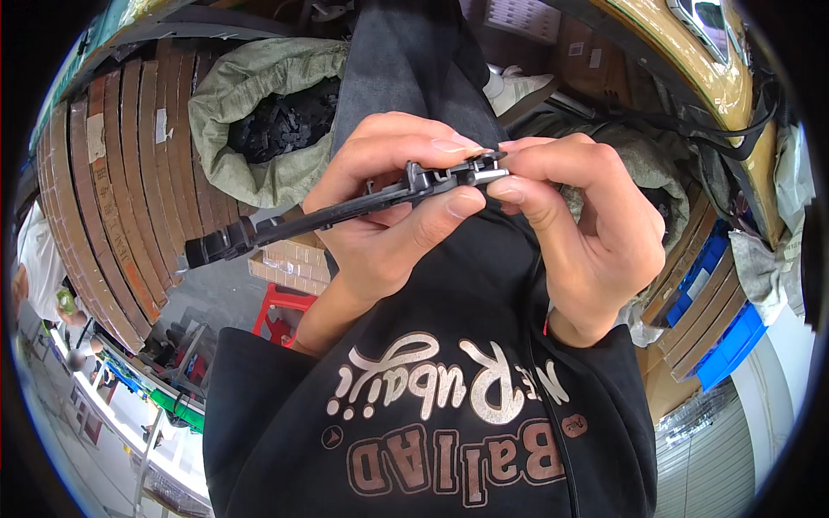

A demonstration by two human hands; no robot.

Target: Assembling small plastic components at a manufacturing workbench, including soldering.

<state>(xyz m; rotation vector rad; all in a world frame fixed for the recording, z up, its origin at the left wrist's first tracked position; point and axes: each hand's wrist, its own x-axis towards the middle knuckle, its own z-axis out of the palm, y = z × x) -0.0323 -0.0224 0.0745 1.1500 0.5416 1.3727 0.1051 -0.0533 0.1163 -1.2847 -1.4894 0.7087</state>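
Note:
A long black plastic part (319,211) is held up in front of my chest. It has a ribbed, thicker end (216,244) pointing left and clips and notches toward the right. My left hand (380,198) is closed round its middle, with thumb and fingers pinching near the notched end. At that end, my right hand (596,220) pinches with thumb and forefinger. A small silvery strip (492,175) shows beside the right fingertips; whether it is separate from the black part I cannot tell.
To the left, an open woven sack (216,108) holds many black pieces (285,121), beside stacked cardboard boxes (112,198). A red stool (281,306) stands below a carton (294,263). At right are another sack (669,177), blue bins (734,345) and a tan machine edge (721,78). Another person (43,255) is at far left.

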